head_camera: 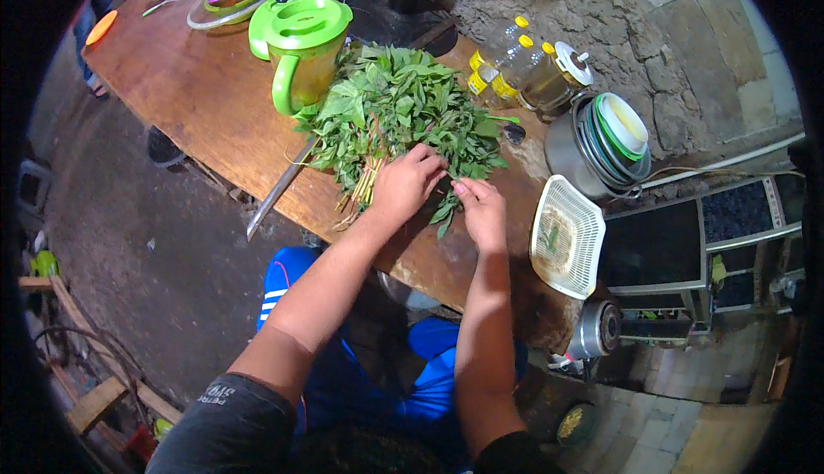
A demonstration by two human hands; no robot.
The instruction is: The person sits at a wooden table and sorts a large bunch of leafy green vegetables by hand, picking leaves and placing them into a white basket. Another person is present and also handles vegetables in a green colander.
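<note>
A large heap of leafy greens (405, 97) lies on the wooden table in front of me, with a bundle of reddish and pale stems (365, 181) towards my side. My left hand (409, 181) is at the near edge of the heap, its fingertips pinching a thin green sprig. Close to its right, my right hand (479, 210) grips the same sprig between thumb and fingers. Some leaves (444, 213) hang below the fingertips. To the right stands a white plastic basket (576, 242) with a few leaves at its bottom.
A long metal blade (280, 191) juts past the near edge of the table (193, 81). Behind the heap stands a green-lidded blender jug (309, 49). Plastic bottles (508, 56) and stacked metal pots (576, 146) line the wall side. A person's leg (87, 49) shows far left.
</note>
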